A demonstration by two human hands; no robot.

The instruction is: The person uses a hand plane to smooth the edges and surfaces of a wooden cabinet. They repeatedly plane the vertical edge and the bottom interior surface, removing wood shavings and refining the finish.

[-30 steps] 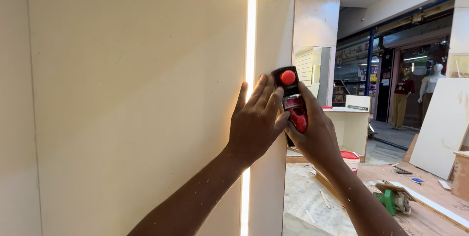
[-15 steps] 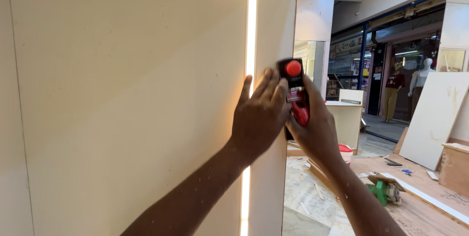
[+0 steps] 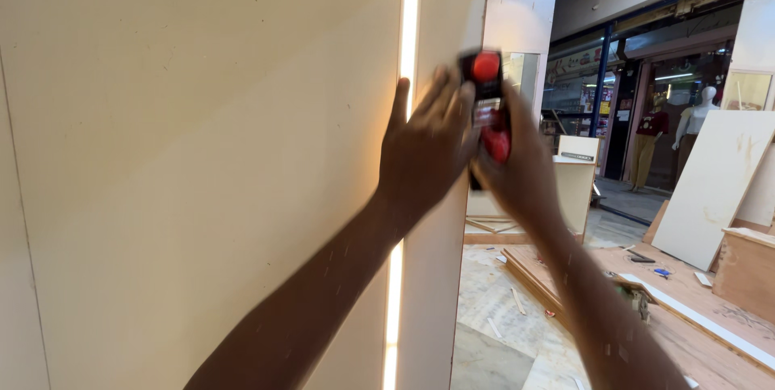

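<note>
Tool work on a panel edge fills the middle of the frame: a small black hand tool with red knobs [image 3: 487, 107] sits against the outer edge of a tall cream panel [image 3: 202, 156], just right of a lit vertical strip [image 3: 408, 27] that runs from the top of the picture to the bottom. It looks like an edge trimmer or small plane, though its underside is hidden.

The right hand [image 3: 521, 168] wraps the tool from behind, fingers closed around its body. The left hand [image 3: 428, 144] lies over the panel edge and the lit strip, fingers spread and pressed flat, with the fingertips touching the tool's side as a guide.

Judging from the grip, the step in hand is running the tool along the panel's edge. A further pass would call for steady pressure into the edge, the tool held square, and the left hand sliding along with it.

Farther right, low in the frame, a sheeted floor [image 3: 500, 309] carries offcuts and a green power tool [image 3: 634, 297]. A pale board [image 3: 710, 188] leans at the right, and a mannequin [image 3: 702, 119] stands in a shopfront behind.
</note>
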